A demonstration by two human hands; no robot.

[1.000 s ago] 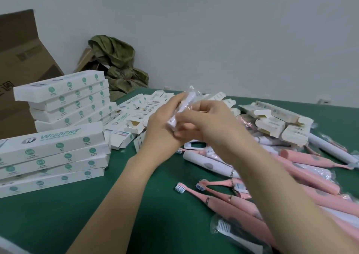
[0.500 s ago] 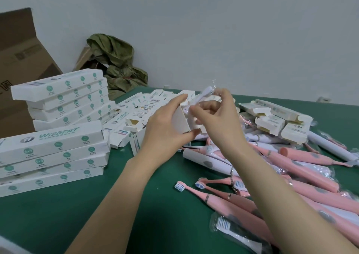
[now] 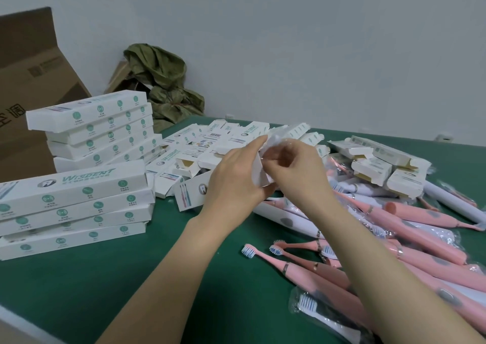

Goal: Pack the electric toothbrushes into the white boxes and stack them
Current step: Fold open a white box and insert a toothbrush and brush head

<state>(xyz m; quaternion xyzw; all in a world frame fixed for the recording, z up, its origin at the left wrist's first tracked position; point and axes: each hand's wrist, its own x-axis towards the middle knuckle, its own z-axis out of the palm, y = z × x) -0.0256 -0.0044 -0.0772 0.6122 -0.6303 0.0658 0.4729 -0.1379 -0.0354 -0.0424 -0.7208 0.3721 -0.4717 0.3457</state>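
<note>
My left hand (image 3: pixel 236 183) grips the open box (image 3: pixel 259 174) above the table (image 3: pixel 126 283), my right hand (image 3: pixel 297 168) pinches the bagged brush (image 3: pixel 280 142) at its mouth — I'd feed it straight, wrap tucked, so no flap snags.

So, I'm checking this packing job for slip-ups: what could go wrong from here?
The right hand pinches a clear wrapper at the open end of the box held by the left hand; the film may snag or crumple there. The far stack of boxes sits unevenly, so adding more could tip it. The right forearm hangs over loose pink toothbrushes and might knock them.
</note>
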